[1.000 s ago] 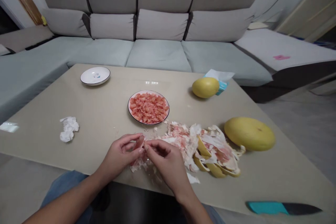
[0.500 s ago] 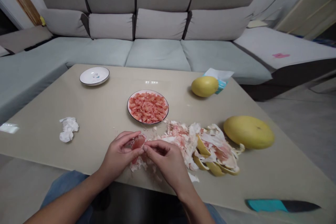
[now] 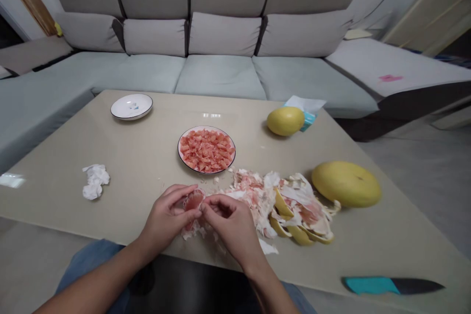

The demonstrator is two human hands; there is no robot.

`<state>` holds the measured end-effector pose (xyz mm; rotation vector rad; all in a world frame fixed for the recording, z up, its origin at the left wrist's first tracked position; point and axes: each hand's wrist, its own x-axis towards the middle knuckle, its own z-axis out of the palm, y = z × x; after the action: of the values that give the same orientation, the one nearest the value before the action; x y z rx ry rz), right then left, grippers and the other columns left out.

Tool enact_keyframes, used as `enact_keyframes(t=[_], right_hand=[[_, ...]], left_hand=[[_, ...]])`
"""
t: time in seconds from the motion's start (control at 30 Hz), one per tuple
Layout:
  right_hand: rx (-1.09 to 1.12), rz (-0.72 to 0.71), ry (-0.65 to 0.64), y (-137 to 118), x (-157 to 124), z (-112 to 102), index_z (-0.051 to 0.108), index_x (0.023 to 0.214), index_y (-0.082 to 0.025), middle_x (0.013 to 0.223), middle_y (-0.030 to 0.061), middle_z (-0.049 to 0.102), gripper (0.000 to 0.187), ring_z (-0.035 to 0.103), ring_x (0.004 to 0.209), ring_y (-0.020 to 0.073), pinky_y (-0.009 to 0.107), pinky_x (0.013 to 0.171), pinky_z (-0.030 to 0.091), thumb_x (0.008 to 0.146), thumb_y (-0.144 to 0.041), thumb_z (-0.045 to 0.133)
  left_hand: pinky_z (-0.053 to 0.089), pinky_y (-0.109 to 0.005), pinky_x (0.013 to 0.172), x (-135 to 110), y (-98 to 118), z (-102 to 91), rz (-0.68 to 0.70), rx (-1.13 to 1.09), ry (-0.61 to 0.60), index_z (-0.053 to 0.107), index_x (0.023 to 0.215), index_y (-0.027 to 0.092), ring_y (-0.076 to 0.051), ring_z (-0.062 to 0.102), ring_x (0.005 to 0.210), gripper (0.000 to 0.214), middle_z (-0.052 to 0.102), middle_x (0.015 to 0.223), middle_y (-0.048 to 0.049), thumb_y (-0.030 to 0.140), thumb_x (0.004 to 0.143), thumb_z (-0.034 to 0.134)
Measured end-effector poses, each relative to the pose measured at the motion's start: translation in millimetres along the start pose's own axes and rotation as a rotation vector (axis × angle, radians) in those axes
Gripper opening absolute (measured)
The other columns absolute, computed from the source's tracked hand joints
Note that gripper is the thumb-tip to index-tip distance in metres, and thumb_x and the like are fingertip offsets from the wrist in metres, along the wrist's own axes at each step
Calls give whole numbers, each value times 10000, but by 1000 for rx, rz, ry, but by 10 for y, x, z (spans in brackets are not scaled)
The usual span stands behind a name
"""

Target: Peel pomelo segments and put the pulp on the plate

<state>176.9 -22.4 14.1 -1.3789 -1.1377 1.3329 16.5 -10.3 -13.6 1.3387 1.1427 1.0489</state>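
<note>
Low over the near edge of the table, my left hand [image 3: 165,213] holds a red pomelo segment [image 3: 194,199] between thumb and fingers, its pale membrane showing along the rim. My right hand [image 3: 231,223] is closed in a pinch at the segment's right edge, beside my left thumb; what lies between those fingertips is too small to make out. Beyond the hands stands a dark-rimmed plate [image 3: 180,157] heaped with red pomelo flesh [image 3: 208,149]. Torn membrane and pith [image 3: 253,194] lie to the right, with yellow peel pieces [image 3: 301,235] beside them.
Two whole pomelos [image 3: 346,184] stand on the right, the farther one against a tissue pack [image 3: 309,121]. A knife with a turquoise handle [image 3: 371,284] lies near the right front edge. Crumpled tissue [image 3: 95,181] and a white plate [image 3: 123,112] are on the left. A sofa [image 3: 221,76] stands behind.
My right fingers have shifted very slightly at the edge of the segment. The left hand keeps its hold, and the whole view has moved a little.
</note>
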Motion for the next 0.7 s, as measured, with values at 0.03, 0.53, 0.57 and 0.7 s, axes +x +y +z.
enact_keyframes(t=[0.03, 0.53, 0.57, 0.7], right_hand=[[2, 5, 7, 2, 0, 4, 691, 669, -147, 582, -10, 624, 151, 516, 515, 100, 199, 499, 407, 703, -290, 655], [-336, -311, 242, 103, 15, -7, 683, 651, -173, 598, 5, 619, 123, 525, 557, 135, 239, 547, 418, 730, -185, 589], [-330, -315, 249, 103, 29, -45, 698, 683, -175, 632, 15, 650, 125, 560, 585, 145, 248, 577, 442, 748, -197, 594], [-224, -271, 168, 103, 60, -144, 739, 867, -189, 829, 51, 731, 178, 658, 745, 182, 283, 696, 512, 837, -292, 597]], left_hand=[[621, -341, 775, 5, 2, 5, -19, -30, -4, 718, 1101, 227, -270, 639, 1066, 429, 616, 1148, -94, 247, 678, 790], [604, -351, 790, -20, 40, 44, -264, -242, -58, 706, 1060, 165, -266, 689, 992, 422, 713, 1114, -106, 354, 693, 795], [605, -353, 773, -19, 69, 35, -318, -282, -75, 694, 1084, 165, -267, 694, 979, 451, 720, 1099, -107, 371, 696, 795], [571, -362, 842, 3, 186, -9, -449, -387, -153, 655, 1165, 166, -264, 684, 1008, 503, 709, 1120, -110, 373, 726, 785]])
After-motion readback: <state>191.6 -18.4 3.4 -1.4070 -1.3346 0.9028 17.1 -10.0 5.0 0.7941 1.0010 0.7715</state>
